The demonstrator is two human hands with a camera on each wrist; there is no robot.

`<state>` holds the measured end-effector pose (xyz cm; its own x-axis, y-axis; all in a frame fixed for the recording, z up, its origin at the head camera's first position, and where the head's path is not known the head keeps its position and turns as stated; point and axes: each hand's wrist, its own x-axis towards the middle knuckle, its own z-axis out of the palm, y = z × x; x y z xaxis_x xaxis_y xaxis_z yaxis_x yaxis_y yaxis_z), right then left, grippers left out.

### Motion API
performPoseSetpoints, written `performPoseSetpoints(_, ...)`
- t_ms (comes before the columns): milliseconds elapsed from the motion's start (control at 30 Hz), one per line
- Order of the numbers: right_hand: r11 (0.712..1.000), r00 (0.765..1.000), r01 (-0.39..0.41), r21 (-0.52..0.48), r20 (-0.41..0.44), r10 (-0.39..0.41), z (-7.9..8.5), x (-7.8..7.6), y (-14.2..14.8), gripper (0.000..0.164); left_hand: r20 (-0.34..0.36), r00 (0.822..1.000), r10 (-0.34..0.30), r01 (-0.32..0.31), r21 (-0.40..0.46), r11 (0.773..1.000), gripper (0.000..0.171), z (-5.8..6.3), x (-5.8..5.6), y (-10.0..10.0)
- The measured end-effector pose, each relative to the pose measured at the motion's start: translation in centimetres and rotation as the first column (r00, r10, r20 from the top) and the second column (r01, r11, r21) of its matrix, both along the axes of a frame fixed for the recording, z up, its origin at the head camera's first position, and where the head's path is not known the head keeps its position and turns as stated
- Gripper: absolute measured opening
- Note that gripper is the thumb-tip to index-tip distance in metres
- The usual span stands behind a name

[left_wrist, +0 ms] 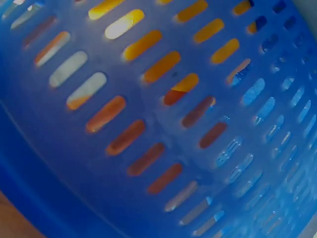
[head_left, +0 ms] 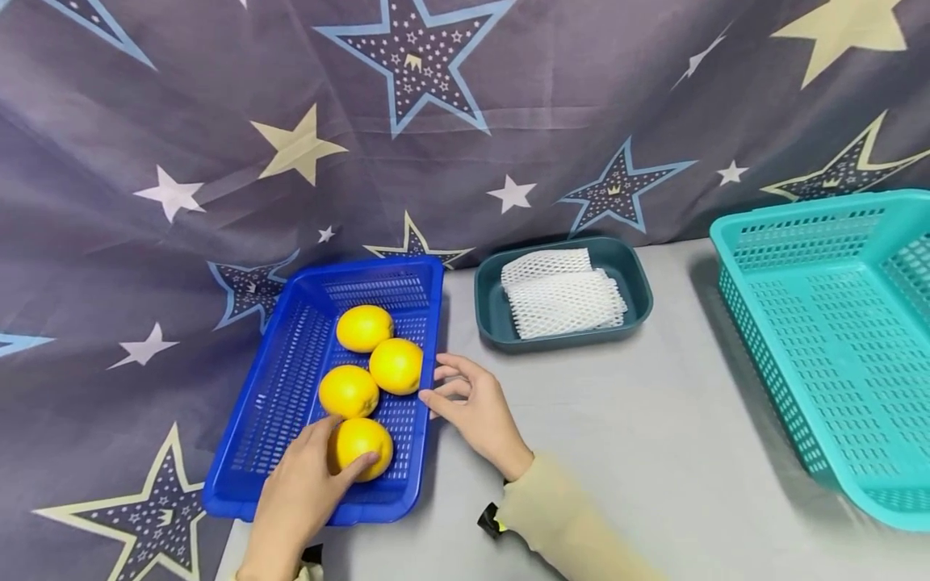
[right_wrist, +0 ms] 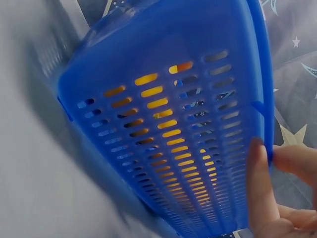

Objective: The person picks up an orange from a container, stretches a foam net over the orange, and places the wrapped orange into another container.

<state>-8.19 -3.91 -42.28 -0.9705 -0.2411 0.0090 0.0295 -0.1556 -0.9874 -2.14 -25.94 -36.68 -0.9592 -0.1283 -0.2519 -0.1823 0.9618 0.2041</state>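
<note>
Several yellow-orange oranges lie in a blue plastic basket at the left of the table. My left hand reaches over the basket's near side and holds the nearest orange, thumb on its right and fingers on its far left. With thumb and fingers, my right hand pinches the basket's right rim. The right wrist view shows the thumb outside the slotted wall and a finger at the rim. In the left wrist view the basket wall covers the left hand's grip; orange shows through its slots.
A dark green tray with white foam mesh sleeves stands at the back middle. At the right is a large turquoise basket. Behind the table hangs a star-patterned cloth, close against the blue basket's left side.
</note>
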Motion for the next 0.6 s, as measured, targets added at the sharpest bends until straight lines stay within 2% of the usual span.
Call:
performPoseSetpoints(133, 1.0, 1.0, -0.005, -0.005, 0.02, 0.005, 0.0, 0.0, 0.1, 0.056, 0.059, 0.998, -0.014, 0.012, 0.038, 0.999, 0.09, -0.1, -0.4, -0.4)
performPoseSetpoints(233, 1.0, 1.0, -0.006, -0.011, 0.027, 0.007, 0.0, 0.1, 0.0, 0.055, 0.073, 0.995, -0.068, 0.059, 0.109, 0.992, 0.086, 0.0, -0.4, -1.1)
performPoseSetpoints(333, 1.0, 1.0, -0.011, -0.021, 0.029, 0.012, -0.1, 0.2, -0.1, 0.055, 0.062, 0.987, -0.146, 0.13, 0.207, 0.97, 0.078, 0.2, -0.4, -1.9)
performPoseSetpoints(400, 1.0, 0.999, -0.014, -0.024, 0.028, 0.015, -0.2, 0.1, -0.1, 0.055, 0.048, 0.983, -0.176, 0.158, 0.265, 0.951, 0.072, 0.2, -0.4, -2.4)
performPoseSetpoints(500, 1.0, 1.0, -0.014, -0.026, 0.027, 0.015, -0.2, 0.1, -0.2, 0.055, 0.023, 0.982, -0.187, 0.17, 0.314, 0.934, 0.069, 0.0, -0.7, -2.9)
performPoseSetpoints(600, 0.999, 1.0, -0.016, -0.034, 0.023, 0.017, -0.2, 0.0, -0.1, 0.054, 0.008, 0.985, -0.173, 0.161, 0.332, 0.929, 0.069, -0.3, -1.1, -3.0)
